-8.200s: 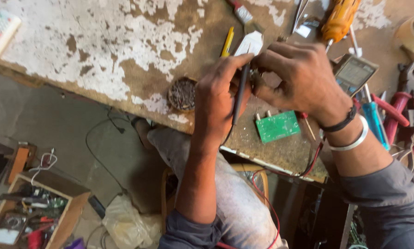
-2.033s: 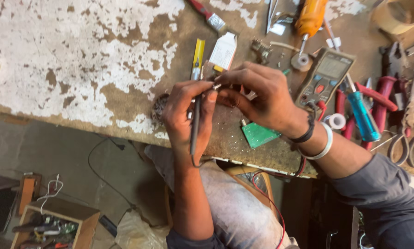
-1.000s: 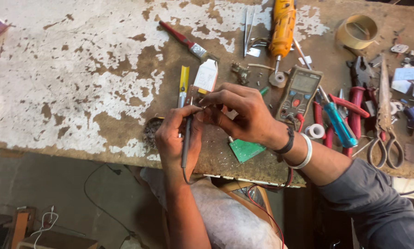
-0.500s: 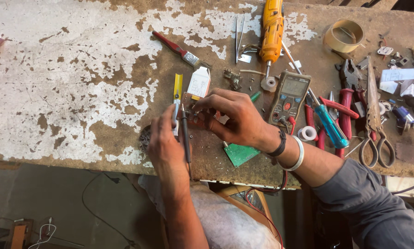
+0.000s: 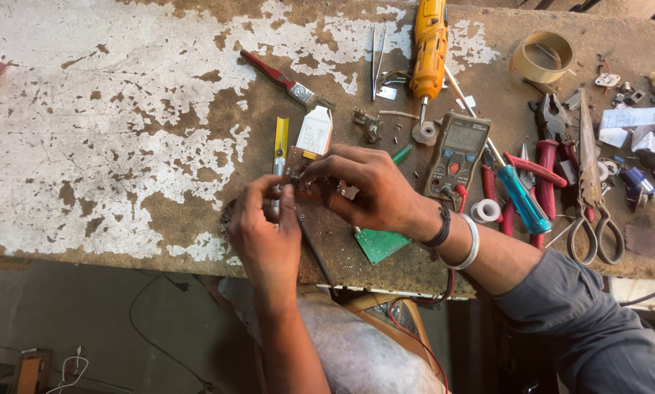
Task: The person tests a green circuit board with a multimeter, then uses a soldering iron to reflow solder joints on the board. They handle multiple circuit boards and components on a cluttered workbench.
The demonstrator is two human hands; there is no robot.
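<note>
Your hands meet over the middle of the worn, paint-flaked tabletop (image 5: 86, 109). Left hand (image 5: 265, 230): fingers curled, pinching the near edge of a small circuit board (image 5: 298, 171) and a dark slender tool (image 5: 314, 244) whose handle runs toward you past the tabletop's near edge. Right hand (image 5: 371, 193): fingers closed on the same board from the right side, so the board sits off the surface between both hands, mostly hidden by them. Just near your right hand lies a green circuit board (image 5: 380, 244), flat on the tabletop. Right of your right wrist, a multimeter (image 5: 456, 155); beyond it a blue-handled screwdriver (image 5: 521, 197). Farther off, an orange rotary tool (image 5: 429, 44), tweezers (image 5: 377, 58) and red-handled pliers (image 5: 280, 73). Far right: tape roll (image 5: 540, 57), scissors (image 5: 590, 190).
</note>
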